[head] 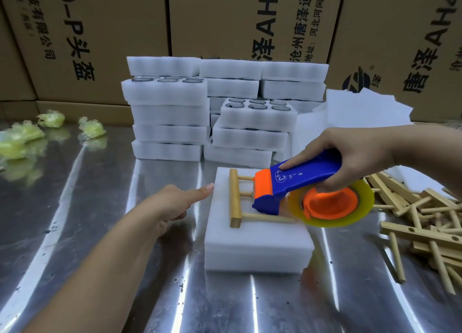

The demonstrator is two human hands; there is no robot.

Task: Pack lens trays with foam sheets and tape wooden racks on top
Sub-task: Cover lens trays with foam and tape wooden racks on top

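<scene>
A white foam tray stack (257, 242) lies on the metal table in front of me, covered by a foam sheet. A small wooden rack (235, 198) rests on its top. My right hand (360, 155) grips a blue and orange tape dispenser (297, 185) with a roll of clear yellowish tape (360, 210); its orange nose sits on the rack. My left hand (172, 204) is at the tray's left edge, index finger stretched out and touching the foam, the other fingers curled under.
Stacks of white foam lens trays (210, 112) stand behind, some showing round lenses. Loose foam sheets (360, 115) lie at the right rear. A pile of wooden racks (425, 215) fills the right. Crumpled yellow-green wrap (22, 137) lies at the left. Cardboard boxes (100, 32) wall the back.
</scene>
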